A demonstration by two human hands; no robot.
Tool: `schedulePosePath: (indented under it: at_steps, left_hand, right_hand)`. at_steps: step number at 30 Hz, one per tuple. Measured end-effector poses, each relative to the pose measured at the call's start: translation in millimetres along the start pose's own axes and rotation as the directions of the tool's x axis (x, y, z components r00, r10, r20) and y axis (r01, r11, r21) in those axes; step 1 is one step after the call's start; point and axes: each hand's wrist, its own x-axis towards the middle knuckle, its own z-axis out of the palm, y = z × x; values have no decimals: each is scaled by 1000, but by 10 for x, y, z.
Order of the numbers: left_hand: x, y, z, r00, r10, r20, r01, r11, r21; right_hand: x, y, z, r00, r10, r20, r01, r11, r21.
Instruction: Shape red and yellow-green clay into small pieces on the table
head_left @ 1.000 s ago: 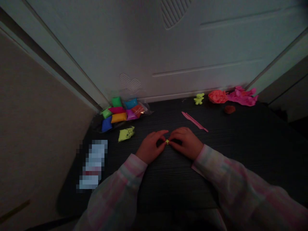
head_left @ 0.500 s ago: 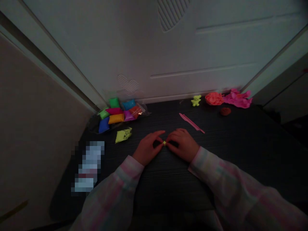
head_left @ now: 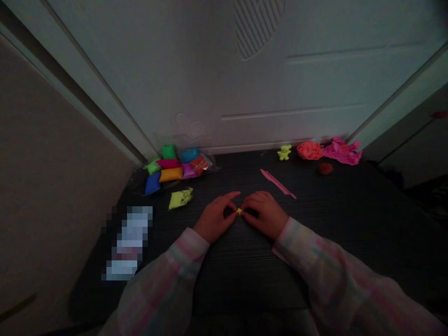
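Note:
On a dark mat (head_left: 350, 224), my left hand (head_left: 216, 215) and my right hand (head_left: 263, 213) meet fingertip to fingertip. Between them both pinch a tiny yellow bit of clay (head_left: 239, 211). My left forefinger sticks out above it, and the other fingers curl in. A thin pink modelling tool (head_left: 277, 183) lies just beyond my right hand. To the left of my left hand sits an opened yellow clay packet (head_left: 180, 198).
A clear bag of coloured clay packets (head_left: 173, 168) lies at the back left by the white door (head_left: 245, 70). At the back right stand a small yellow clay figure (head_left: 284, 152), an orange clay flower (head_left: 309, 150), pink clay (head_left: 341, 152) and a dark red lump (head_left: 325, 168). A blurred-out item (head_left: 129, 242) lies at the left.
Both hands stay together on the yellow bit, with only small finger shifts. The view has tilted slightly.

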Motion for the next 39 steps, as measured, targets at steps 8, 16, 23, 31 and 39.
schedulePosePath:
  at_steps: [8,16,23,31,39]
  left_hand:
    - [5,3,9,1000,10,-5,-10,1000,22]
    - [0,-3,11,999,40,1,-40,998,39]
    - [2,-6,13,999,39,4,-39,999,38]
    - [3,-3,13,999,29,24,-29,999,13]
    - [28,20,-40,994,-107,30,111,932,-345]
  right_hand:
    - [1,5,10,1000,7,10,-7,1000,5]
    - [-2,12,9,1000,2,11,-2,1000,4]
    - [-5,-15,-8,1000,-12,21,14,998,-61]
    - [-14,-14,-2,1000,-15,18,15,999,-37]
    - [-6,-16,-22,995,-20,-101,27,997,73]
